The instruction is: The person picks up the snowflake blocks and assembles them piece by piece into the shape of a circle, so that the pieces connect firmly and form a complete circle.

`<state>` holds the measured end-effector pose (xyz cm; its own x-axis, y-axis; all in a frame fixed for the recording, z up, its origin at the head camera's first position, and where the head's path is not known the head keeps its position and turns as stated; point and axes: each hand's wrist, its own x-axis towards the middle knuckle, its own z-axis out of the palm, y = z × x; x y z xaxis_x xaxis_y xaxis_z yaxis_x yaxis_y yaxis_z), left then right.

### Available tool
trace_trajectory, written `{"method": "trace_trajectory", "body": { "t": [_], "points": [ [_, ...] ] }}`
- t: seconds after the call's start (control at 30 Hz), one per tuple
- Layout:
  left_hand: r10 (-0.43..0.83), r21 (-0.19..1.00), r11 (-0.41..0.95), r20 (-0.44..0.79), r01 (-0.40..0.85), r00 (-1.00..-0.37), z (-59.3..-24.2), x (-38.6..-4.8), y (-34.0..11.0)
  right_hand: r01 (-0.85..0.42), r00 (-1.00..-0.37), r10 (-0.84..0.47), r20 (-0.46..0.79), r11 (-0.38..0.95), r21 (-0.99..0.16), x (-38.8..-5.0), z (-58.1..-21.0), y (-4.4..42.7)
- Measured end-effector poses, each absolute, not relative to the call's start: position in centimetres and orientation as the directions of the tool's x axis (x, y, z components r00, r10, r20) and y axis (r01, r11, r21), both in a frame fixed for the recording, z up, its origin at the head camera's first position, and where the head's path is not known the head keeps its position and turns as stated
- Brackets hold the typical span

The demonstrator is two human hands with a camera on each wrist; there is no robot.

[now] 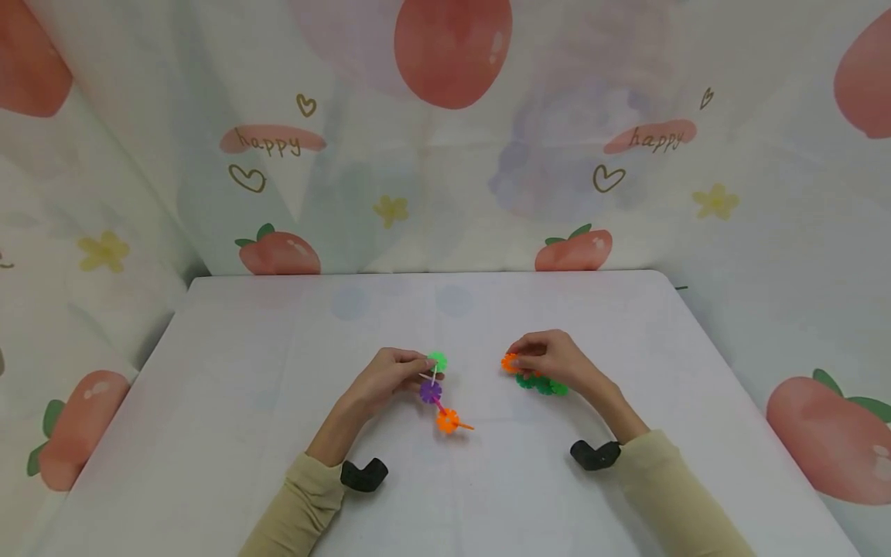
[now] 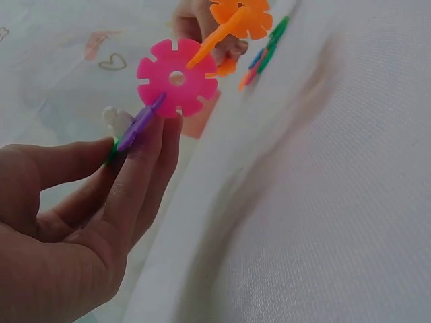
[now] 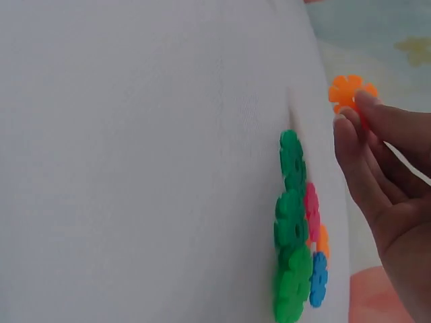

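At the bottom of the head view, the left sleeve (image 1: 295, 503), the right sleeve (image 1: 678, 495) and the table (image 1: 174, 464) are cut off. In the left wrist view, the top edge crops the chain's orange disc (image 2: 254, 21), the left edge crops the left hand (image 2: 87, 215), fingers and the purple disc (image 2: 140, 126) hide most of the green disc (image 2: 112, 153), and a white piece (image 2: 116, 120) is blurred. In the right wrist view, fingers cover part of the held orange disc (image 3: 345, 90), the right edge crops the right hand (image 3: 394, 175), and at lower right the row of green discs (image 3: 287, 221) partly hides the loose pink disc (image 3: 312, 210) and blue disc (image 3: 319, 277).
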<state>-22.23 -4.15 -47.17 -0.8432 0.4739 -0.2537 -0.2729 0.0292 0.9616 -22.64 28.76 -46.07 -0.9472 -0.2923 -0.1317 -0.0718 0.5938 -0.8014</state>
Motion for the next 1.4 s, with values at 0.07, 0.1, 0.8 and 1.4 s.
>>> {"method": "trace_trajectory", "body": {
  "t": [0.07, 0.1, 0.8, 1.4],
  "points": [
    [0.47, 0.96, 0.031, -0.26, -0.279, -0.844, -47.2, -22.3, -4.1, -0.077, -0.946, -0.299, -0.124, 0.58, -0.811, -22.7, -45.9, 28.1],
    [0.467, 0.959, 0.036, -0.265, -0.281, -0.844, -47.2, -22.3, -4.1, -0.075, -0.947, -0.296, -0.122, 0.574, -0.816, -22.7, -45.8, 27.8],
    [0.476, 0.954, 0.092, -0.293, -0.284, -0.83, -47.5, -22.3, -3.6, -0.093, -0.919, -0.386, -0.08, 0.408, -0.908, -23.4, -45.2, 22.5],
    [0.464, 0.958, 0.112, -0.286, -0.265, -0.838, -47.4, -22.0, -3.5, -0.161, -0.912, -0.408, -0.035, 0.438, -0.884, -23.2, -44.8, 21.4]
  ]
}}
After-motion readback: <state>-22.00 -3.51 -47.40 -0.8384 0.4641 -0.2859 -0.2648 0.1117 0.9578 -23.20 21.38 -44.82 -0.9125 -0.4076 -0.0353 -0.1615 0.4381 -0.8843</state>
